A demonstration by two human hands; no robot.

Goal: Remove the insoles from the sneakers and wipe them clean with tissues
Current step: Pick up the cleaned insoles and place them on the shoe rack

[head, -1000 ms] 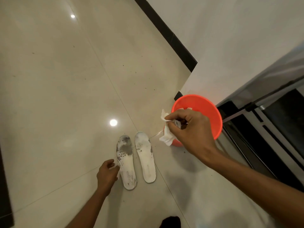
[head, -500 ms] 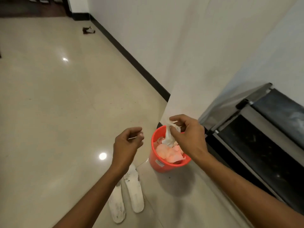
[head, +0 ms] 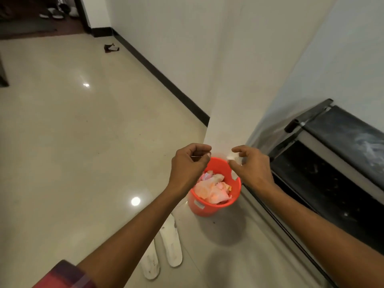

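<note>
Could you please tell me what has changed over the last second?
The left hand rose from beside the insoles to near the right hand above the orange bucket. The right hand still pinches the tissue, now over the bucket. The insoles stay side by side on the floor.

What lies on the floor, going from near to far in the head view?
insoles → bucket → scrap → shoes
</note>
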